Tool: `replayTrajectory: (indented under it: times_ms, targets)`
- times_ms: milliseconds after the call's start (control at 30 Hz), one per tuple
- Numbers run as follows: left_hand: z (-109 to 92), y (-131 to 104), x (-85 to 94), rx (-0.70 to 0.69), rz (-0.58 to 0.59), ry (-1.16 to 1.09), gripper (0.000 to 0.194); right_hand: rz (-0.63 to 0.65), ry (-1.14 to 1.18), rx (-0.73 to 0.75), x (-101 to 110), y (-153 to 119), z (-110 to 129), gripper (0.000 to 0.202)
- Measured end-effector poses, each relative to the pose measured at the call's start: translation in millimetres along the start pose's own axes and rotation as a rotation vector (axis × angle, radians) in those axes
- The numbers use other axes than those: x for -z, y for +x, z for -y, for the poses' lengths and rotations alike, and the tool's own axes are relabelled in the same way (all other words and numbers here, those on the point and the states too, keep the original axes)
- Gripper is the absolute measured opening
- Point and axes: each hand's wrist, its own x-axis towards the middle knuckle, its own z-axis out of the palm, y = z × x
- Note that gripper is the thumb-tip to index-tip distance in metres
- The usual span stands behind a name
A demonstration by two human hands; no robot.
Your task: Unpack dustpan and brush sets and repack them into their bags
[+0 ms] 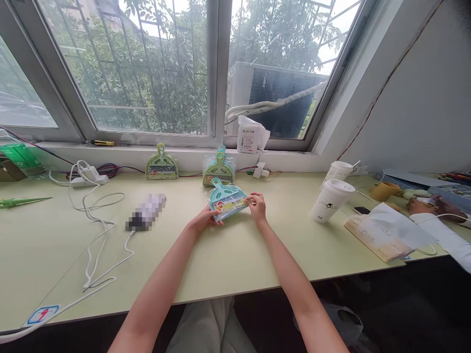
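A teal dustpan-and-brush set [227,197] in clear plastic wrap is tilted above the table, its handle pointing up and left. My left hand [208,219] grips its lower left edge, fingers partly beneath it. At the lower right corner, my right hand [256,206] pinches the wrapping between thumb and fingers. Just behind, a stack of similar wrapped sets with a green one [218,175] in front leans near the window ledge. Another green wrapped set [161,169] stands farther left against the wall.
White cups [332,202], a tissue pack [379,235] and a co-worker's white sleeve [445,240] are at the right. A pixelated device [146,212], white cables [90,245] and a power strip [89,181] lie left. The table's front edge [235,294] runs near my forearms.
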Motion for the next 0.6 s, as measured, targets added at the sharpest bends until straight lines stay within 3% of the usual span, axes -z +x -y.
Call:
replayTrajectory:
  times_ms: [167, 300, 433, 600]
  targets:
    - [-0.8, -0.5, -0.9, -0.006, 0.035, 0.041, 0.056, 0.090, 0.136, -0.063, -7.4, -2.2, -3.4, 0.027]
    - [-1.6, -1.1, -1.9, -0.012, 0.032, 0.060, 0.063, 0.241, 0.255, -0.292, -5.9, 0.3, -8.7, 0.044]
    - [-1.4, -1.8, -7.7, -0.017, 0.004, 0.068, 0.077, 0.427, 0.466, -0.434, -2.4, 4.2, -14.2, 0.031]
    - [-5.6, -0.1, -18.1, -0.187, -0.180, 0.087, 0.112, 0.273, 0.503, -0.446, -4.0, 5.8, -18.7, 0.034]
